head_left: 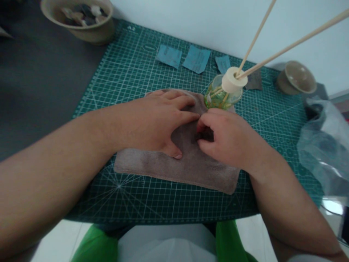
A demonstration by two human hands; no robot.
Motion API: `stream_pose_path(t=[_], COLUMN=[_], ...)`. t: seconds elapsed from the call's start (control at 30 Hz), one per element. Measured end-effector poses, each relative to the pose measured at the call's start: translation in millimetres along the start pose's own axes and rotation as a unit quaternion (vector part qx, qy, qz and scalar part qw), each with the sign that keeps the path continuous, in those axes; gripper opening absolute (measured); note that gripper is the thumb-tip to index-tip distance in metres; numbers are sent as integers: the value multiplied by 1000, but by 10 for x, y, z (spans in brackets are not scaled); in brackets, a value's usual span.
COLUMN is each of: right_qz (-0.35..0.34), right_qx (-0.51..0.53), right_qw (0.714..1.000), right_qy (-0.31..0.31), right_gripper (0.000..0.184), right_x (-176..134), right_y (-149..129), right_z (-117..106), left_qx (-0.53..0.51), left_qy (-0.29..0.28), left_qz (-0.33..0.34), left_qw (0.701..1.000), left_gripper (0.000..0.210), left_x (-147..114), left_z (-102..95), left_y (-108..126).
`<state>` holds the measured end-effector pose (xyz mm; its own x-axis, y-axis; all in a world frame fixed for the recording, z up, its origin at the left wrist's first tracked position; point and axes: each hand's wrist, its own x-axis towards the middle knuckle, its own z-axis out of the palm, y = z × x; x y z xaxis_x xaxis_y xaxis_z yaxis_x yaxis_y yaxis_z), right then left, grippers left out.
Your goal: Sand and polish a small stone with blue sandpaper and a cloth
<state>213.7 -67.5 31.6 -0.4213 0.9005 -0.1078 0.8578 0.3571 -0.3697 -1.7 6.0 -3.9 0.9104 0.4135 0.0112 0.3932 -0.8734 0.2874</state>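
A brownish-grey cloth (177, 169) lies spread on a green cutting mat (109, 198). My left hand (160, 122) rests flat on the cloth with its fingers spread. Close to its fingertips, my right hand (223, 136) is closed in a pinch low over the cloth. Something small and dark shows between the right thumb and fingers, too shadowed to name. Just beyond the right hand, at the cloth's far edge, stands a glass reed diffuser bottle (216, 96) with a cream cap, two wooden sticks and green and yellow bits inside.
Several blue packets (196, 59) lie along the mat's far side by the white wall. At the back left is a bowl (92, 32) of stones; a smaller bowl (296, 78) stands at the back right. A clear plastic bag (324, 142) lies at the right edge.
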Motion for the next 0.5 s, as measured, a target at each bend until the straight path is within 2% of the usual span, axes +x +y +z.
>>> stream_pose_path(t=[0.17, 0.23, 0.5], right_qz=[-4, -10, -35], right_qx=[-1, 5, 59], right_qw=[1000, 1000, 995], right_qy=[-5, 1, 79], right_gripper=[9, 8, 10], right_x=[2, 3, 3], right_y=[27, 31, -28], right_z=[2, 4, 43], left_qx=[25, 23, 14], left_qy=[-16, -3, -5], left_qz=[1, 8, 10], left_qw=[1000, 1000, 1000], left_gripper=[92, 97, 90], left_x=[3, 5, 6], left_z=[-17, -22, -37], left_y=[22, 25, 28])
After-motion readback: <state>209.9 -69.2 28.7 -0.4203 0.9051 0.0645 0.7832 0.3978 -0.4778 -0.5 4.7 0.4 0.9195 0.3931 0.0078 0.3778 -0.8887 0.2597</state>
